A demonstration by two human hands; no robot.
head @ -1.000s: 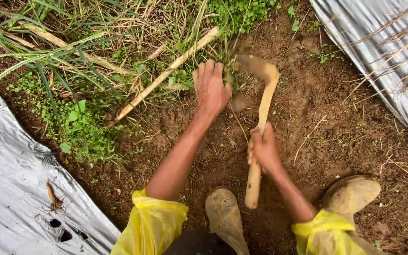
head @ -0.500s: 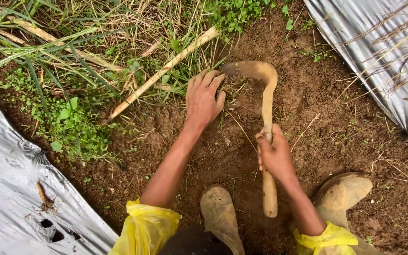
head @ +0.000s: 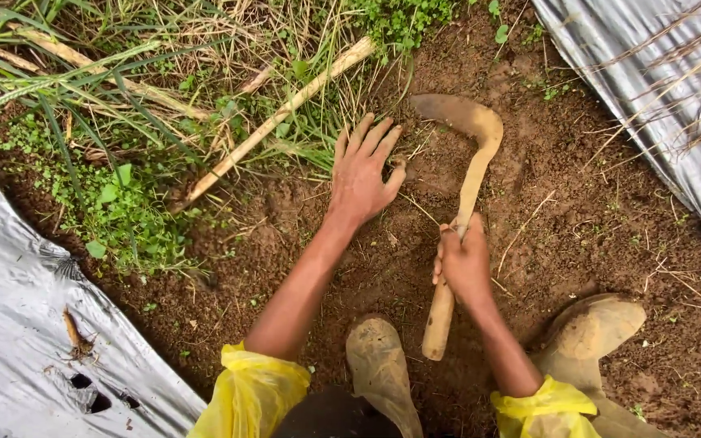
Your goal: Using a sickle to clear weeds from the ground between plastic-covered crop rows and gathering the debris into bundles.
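Grass [head: 164, 105] and stalk [head: 277, 113] beside hands [head: 363, 174]

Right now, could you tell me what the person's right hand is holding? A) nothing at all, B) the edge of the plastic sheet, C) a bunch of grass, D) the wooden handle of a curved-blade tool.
D: the right hand is closed around the wooden handle of the curved-blade tool, whose blade rests on the soil.

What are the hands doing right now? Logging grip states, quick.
Left hand: open, fingers spread on the soil beside the grass.
Right hand: closed around the sickle handle.
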